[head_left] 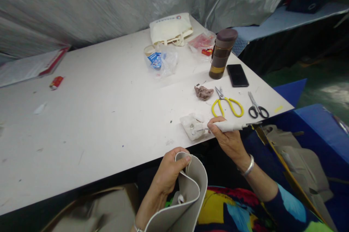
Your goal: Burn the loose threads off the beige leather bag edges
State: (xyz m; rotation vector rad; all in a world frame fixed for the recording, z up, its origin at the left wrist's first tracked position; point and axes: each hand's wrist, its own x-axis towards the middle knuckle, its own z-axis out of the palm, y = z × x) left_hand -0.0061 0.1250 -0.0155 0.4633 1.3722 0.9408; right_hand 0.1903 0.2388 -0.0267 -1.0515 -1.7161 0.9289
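My left hand point(166, 175) is closed on the folded edge of a grey felt-like sheet point(188, 195) held over my lap, thumb and fingers pinching the fold. My right hand point(229, 137) rests at the table's near edge, fingers wrapped round a white wrapped tool point(231, 126) whose tip points left at a small clear plastic bag point(192, 125) of tiny parts. Yellow-handled scissors point(227, 105) lie just beyond that hand.
On the white table point(103, 116): black scissors point(257, 108), a brown crumpled scrap point(203, 92), a brown bottle point(222, 54), a black phone point(237, 75), plastic bags point(163, 59), a cream tote bag point(170, 28), a red lighter point(56, 82). Blue bins with grey pieces point(300, 159) stand at right.
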